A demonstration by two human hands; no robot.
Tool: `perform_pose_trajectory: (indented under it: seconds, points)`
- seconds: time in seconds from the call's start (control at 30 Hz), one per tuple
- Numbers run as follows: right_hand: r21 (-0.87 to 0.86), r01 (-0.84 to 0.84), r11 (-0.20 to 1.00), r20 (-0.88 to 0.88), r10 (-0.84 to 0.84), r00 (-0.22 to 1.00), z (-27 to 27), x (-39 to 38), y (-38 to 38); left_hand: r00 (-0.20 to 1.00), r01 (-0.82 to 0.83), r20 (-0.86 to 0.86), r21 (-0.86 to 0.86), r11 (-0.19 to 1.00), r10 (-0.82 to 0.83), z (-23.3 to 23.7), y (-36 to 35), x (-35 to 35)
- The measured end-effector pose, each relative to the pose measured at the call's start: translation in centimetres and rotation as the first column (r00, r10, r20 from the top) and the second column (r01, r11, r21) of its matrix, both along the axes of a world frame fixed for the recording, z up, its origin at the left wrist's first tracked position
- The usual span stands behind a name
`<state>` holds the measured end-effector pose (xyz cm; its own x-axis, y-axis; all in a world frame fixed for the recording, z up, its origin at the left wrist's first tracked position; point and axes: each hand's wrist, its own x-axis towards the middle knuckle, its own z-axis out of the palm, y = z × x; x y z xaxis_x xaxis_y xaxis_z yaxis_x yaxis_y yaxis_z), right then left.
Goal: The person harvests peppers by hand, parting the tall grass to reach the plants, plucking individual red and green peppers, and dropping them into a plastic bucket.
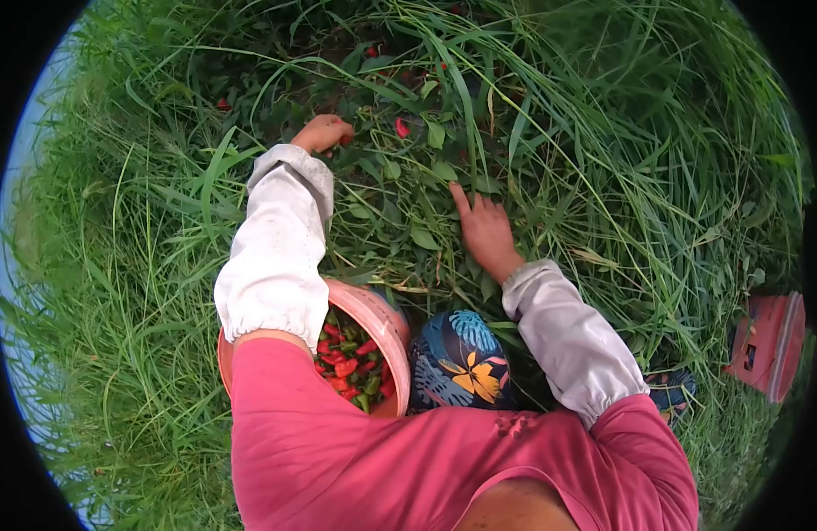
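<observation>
My left hand [321,134] reaches into the plants at the upper middle, its fingers curled together. A bit of red pepper [346,140] shows at its fingertips. To its right, another red pepper [402,128] lies among the leaves. My right hand [488,232] rests lower down on the green plants [423,237], fingers apart and index stretched out toward a leaf. Nothing shows in it. Below my left arm stands a pink bucket [392,341], partly hidden by the sleeve. Inside are many red peppers [345,366] and some green ones.
Tall grass [603,133] surrounds the plants and leans over them. More red peppers [371,51] show at the top. My patterned trouser knee [466,358] is beside the bucket. A red container [767,345] sits in the grass at far right. A pale blue strip [28,177] runs along the left.
</observation>
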<state>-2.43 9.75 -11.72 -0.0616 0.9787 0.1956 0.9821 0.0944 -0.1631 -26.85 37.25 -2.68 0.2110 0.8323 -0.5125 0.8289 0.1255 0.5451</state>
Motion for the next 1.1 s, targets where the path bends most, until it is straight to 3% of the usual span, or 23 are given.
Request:
perform_pose_trajectory:
  seconds: [0.07, 0.1, 0.17, 0.2, 0.23, 0.27, 0.33, 0.37, 0.4, 0.47, 0.5, 0.57, 0.63, 0.67, 0.73, 0.77, 0.8, 0.83, 0.87, 0.9, 0.93, 1.03, 1.1]
  points:
    - [-0.015, -0.004, 1.0, 0.005, 0.004, 1.0, 0.1, 0.1, -0.1, 0.999, 0.037, -0.018, 0.002, 0.999, -0.037, 1.0, -0.3, 0.9]
    - [-0.015, -0.006, 1.0, 0.003, 0.006, 1.0, 0.1, 0.1, -0.1, 0.98, 0.189, -0.093, 0.185, 0.964, -0.174, 1.6, -0.3, 1.2]
    - [-0.014, -0.013, 1.0, 0.001, 0.013, 1.0, 0.0, 0.1, 0.0, 0.903, 0.429, -0.211, 0.51, 0.746, -0.375, 3.3, -1.0, 2.5]
    - [-0.005, -0.01, 1.0, -0.001, 0.01, 1.0, 0.0, 0.1, 0.0, 0.931, 0.275, 0.104, 0.431, 0.859, -0.35, 4.4, -1.8, 3.6]
    - [0.003, -0.006, 1.0, -0.003, 0.006, 1.0, -0.1, 0.1, 0.0, 0.877, 0.146, 0.404, 0.294, 0.945, -0.262, 7.3, -3.6, 5.5]
    - [0.001, -0.005, 1.0, -0.004, 0.005, 1.0, -0.2, 0.0, 0.0, 0.877, 0.147, 0.403, 0.292, 0.945, -0.261, 9.0, -4.4, 6.6]
    - [0.009, -0.001, 1.0, 0.016, 0.001, 1.0, -0.3, 0.0, 0.0, 0.612, 0.001, 0.789, 0.074, 0.997, -0.059, 10.7, -5.5, 8.1]
    - [0.01, -0.005, 1.0, 0.019, 0.005, 1.0, -0.3, -0.1, 0.0, 0.509, -0.015, 0.86, -0.035, 0.999, 0.038, 9.9, -5.6, 8.6]
    - [0.01, -0.002, 1.0, 0.007, 0.002, 1.0, -0.2, -0.1, 0.1, 0.496, 0.051, 0.863, -0.139, 0.989, 0.096, 8.2, -4.9, 8.4]
    - [0.01, 0.014, 1.0, 0.001, -0.014, 1.0, -0.2, 0.1, 0.1, 0.693, 0.024, 0.701, -0.251, 0.968, 0.165, 6.1, -4.8, 7.9]
    - [0.023, 0.008, 1.0, -0.009, -0.008, 1.0, -0.3, 0.1, 0.0, 0.692, 0.035, 0.705, -0.252, 0.967, 0.158, 5.2, -4.8, 7.8]
    - [0.001, 0.005, 1.0, -0.05, -0.005, 0.999, 0.0, -0.1, -0.1, 0.9, -0.056, 0.402, -0.276, 0.959, 0.168, 3.3, -4.6, 7.2]
    - [-0.065, 0.013, 0.998, -0.055, -0.016, 0.998, 0.9, -0.1, -0.3, 0.956, -0.061, 0.289, 0.031, 0.998, 0.049, 0.5, -4.2, 6.6]
    - [-0.01, -0.003, 1.0, -0.101, 0.001, 0.995, -0.2, -0.1, -0.3, 0.975, 0.001, 0.219, 0.185, 0.983, -0.042, -0.4, -4.0, 6.9]
    - [0.028, 0.01, 1.0, -0.055, -0.008, 0.998, 0.2, 0.2, -0.9, 0.985, 0.089, 0.135, 0.169, 0.982, -0.112, 1.6, -5.2, 8.7]
    - [0.051, 0.008, 0.999, -0.137, -0.001, 0.991, 0.6, 0.3, -1.3, 0.959, 0.233, 0.054, 0.404, 0.885, -0.278, -1.4, -3.7, 8.0]
    - [0.119, 0.016, 0.993, -0.097, -0.004, 0.995, 0.6, 0.4, -1.7, 0.923, 0.385, -0.144, 0.409, 0.828, -0.358, 0.1, -4.4, 8.8]
    - [0.115, 0.017, 0.993, -0.167, 0.002, 0.986, -0.1, 0.3, -1.6, 0.927, 0.374, -0.225, 0.474, 0.797, -0.301, -1.5, -4.1, 8.6]
    - [0.058, 0.022, 0.998, -0.151, -0.013, 0.988, 0.8, 0.3, -2.0, 0.958, 0.278, -0.073, 0.47, 0.838, -0.277, -4.4, -2.2, 6.9]
    - [0.079, 0.043, 0.996, -0.152, -0.03, 0.988, 0.1, 0.2, -2.1, 0.929, 0.352, -0.268, 0.437, 0.828, -0.254, -2.0, -3.9, 8.7]
    - [0.104, 0.033, 0.994, -0.165, -0.016, 0.986, -0.5, -0.1, -2.0, 0.89, 0.45, -0.21, 0.533, 0.717, -0.404, -4.7, -1.7, 7.1]
    - [0.206, 0.059, 0.977, -0.105, -0.038, 0.994, -0.7, -0.5, -2.1, 0.909, 0.415, -0.21, 0.508, 0.754, -0.359, -5.8, -0.3, 6.4]
    - [0.215, 0.067, 0.974, -0.115, -0.043, 0.992, -0.5, -0.6, -2.1, 0.716, 0.669, -0.388, 0.62, 0.41, -0.58, -5.9, -0.8, 6.2]
